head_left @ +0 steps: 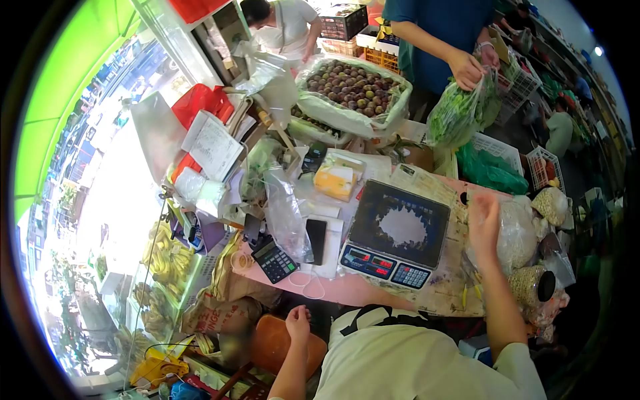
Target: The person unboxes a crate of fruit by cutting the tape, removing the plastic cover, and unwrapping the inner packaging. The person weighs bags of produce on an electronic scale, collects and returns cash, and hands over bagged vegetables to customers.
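My left hand (298, 323) hangs low by a brown stool, below the table's front edge. Its fingers are curled, and I see nothing in them. My right hand (483, 217) is raised over the right part of the table, fingers upward and a little blurred, with nothing visible in it. Just left of it stands a digital scale (400, 223) with a worn dark plate and lit red digits. On its other side lies a clear plastic bag (517, 230). A calculator (274, 261) and a black phone (316, 241) rest left of the scale.
Across the table, another person's hands (470, 70) hold a bag of leafy greens (463, 113). A lined crate of dark round fruit (353, 87) stands at the back. Bananas (165, 257) are at lower left. Jars (532, 285) line the right side. A tissue pack (335, 180) lies behind the scale.
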Demonstrator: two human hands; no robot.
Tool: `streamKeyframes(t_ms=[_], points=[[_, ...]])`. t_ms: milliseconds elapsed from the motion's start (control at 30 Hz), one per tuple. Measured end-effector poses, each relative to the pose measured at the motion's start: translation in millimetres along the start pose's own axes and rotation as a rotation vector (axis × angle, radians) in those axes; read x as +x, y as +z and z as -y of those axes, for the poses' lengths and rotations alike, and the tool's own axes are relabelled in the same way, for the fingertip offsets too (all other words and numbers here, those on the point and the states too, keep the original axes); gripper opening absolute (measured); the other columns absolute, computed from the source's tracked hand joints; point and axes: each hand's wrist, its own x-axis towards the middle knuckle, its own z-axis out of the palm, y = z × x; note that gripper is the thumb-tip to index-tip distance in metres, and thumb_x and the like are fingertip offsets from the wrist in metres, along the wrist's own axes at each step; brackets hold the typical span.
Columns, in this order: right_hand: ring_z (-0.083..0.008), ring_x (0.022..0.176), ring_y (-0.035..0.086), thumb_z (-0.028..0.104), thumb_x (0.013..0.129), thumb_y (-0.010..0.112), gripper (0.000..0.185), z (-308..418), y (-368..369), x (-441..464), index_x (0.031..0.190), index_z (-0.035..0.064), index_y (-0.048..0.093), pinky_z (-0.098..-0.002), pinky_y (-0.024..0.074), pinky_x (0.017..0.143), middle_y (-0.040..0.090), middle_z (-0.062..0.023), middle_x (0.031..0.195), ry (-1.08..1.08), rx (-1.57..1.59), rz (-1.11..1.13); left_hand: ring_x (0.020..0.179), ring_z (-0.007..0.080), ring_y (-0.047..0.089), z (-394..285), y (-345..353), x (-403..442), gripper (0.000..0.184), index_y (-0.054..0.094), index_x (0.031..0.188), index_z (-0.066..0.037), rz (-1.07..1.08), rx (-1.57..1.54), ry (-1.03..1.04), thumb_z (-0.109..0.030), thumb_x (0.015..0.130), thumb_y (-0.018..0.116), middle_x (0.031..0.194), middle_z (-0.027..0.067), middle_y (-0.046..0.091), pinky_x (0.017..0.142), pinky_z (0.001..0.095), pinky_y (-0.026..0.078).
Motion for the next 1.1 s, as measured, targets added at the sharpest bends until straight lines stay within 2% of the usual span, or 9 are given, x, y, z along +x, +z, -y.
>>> streamKeyframes(t_ms=[100,167,300,333,367,467,733,900,1100], points=[[-0.0214,0.107,0.062,0.005,0.094,0.062,0.04,-23,6,-76,0.132,0.0034,0.049,-0.0347,0.0488,0.095,0.062,-0.0108,0.117,0.064,-0.056,0.249,0.077,0.0118,0.064,1,-14,29,0.02,0.068,0.106,0.0,-0.083,0.075,0.078,-0.018,0.099,0.065,0.091,0.0056,0.069,0.068,0.0263,0.052],[-0.0216,0.102,0.064,0.005,0.093,0.062,0.043,-31,6,-114,0.134,0.0035,0.049,-0.0344,0.0504,0.092,0.063,-0.0118,0.116,0.139,-0.048,0.358,0.088,0.0207,0.065,-11,-14,49,0.024,0.067,0.108,0.002,-0.287,0.337,0.411,-0.017,0.094,0.068,0.102,0.012,0.068,0.078,0.0329,0.053],[-0.022,0.089,0.067,0.005,0.092,0.064,0.048,-23,3,-154,0.138,0.0036,0.051,-0.0342,0.054,0.082,0.066,-0.0147,0.112,0.158,-0.035,0.635,0.124,0.044,0.049,-82,6,53,0.053,0.053,0.132,0.006,-0.429,0.63,0.588,-0.015,0.087,0.071,0.136,0.029,0.05,0.105,0.0489,0.041],[-0.0224,0.09,0.068,0.003,0.091,0.064,0.046,-22,1,-159,0.135,0.003,0.053,-0.034,0.0548,0.081,0.067,-0.0154,0.11,0.199,-0.02,0.686,0.131,0.0479,0.042,-82,7,66,0.078,0.04,0.144,0.006,-0.371,0.634,0.517,-0.025,0.083,0.076,0.144,0.0322,0.042,0.111,0.0527,0.036],[-0.0224,0.09,0.068,0.003,0.091,0.064,0.046,-26,-1,-164,0.135,0.003,0.053,-0.034,0.0548,0.081,0.067,-0.0154,0.11,0.162,-0.014,0.651,0.131,0.0479,0.042,-77,17,81,0.078,0.04,0.144,0.006,-0.378,0.602,0.558,-0.025,0.083,0.076,0.144,0.0322,0.042,0.111,0.0527,0.036],[-0.0236,0.091,0.068,0.002,0.091,0.064,0.045,-35,9,-175,0.135,0.0028,0.054,-0.0328,0.055,0.08,0.067,-0.0146,0.109,0.13,-0.098,0.694,0.137,0.0517,0.036,-61,30,124,0.115,0.022,0.154,0.003,-0.436,0.721,0.505,-0.042,0.068,0.084,0.149,0.0372,0.034,0.116,0.0568,0.03],[-0.0186,0.083,0.065,0.003,0.092,0.063,0.049,-33,-18,-236,0.139,0.0056,0.053,-0.031,0.0535,0.074,0.066,-0.0119,0.105,0.433,-0.1,0.605,0.138,0.0511,0.034,-74,39,127,0.122,0.01,0.158,0.0,-0.384,0.674,0.468,-0.036,0.068,0.085,0.152,0.0355,0.029,0.116,0.054,0.03],[-0.0162,0.076,0.063,0.003,0.091,0.064,0.05,-72,-31,-283,0.14,0.0062,0.052,-0.0305,0.0531,0.07,0.066,-0.0102,0.102,0.453,-0.137,0.583,0.138,0.0516,0.035,-64,23,136,0.123,0.012,0.158,-0.003,-0.311,0.687,0.562,-0.034,0.063,0.083,0.153,0.0355,0.028,0.117,0.0546,0.029],[-0.0179,0.075,0.064,0.005,0.09,0.065,0.053,-97,-37,-321,0.141,0.007,0.05,-0.0323,0.0541,0.071,0.067,-0.01,0.103,0.58,-0.188,0.562,0.143,0.0519,0.027,-81,9,125,0.123,0.015,0.159,-0.007,-0.038,0.838,0.608,-0.033,0.059,0.082,0.157,0.0347,0.021,0.119,0.0562,0.025]])
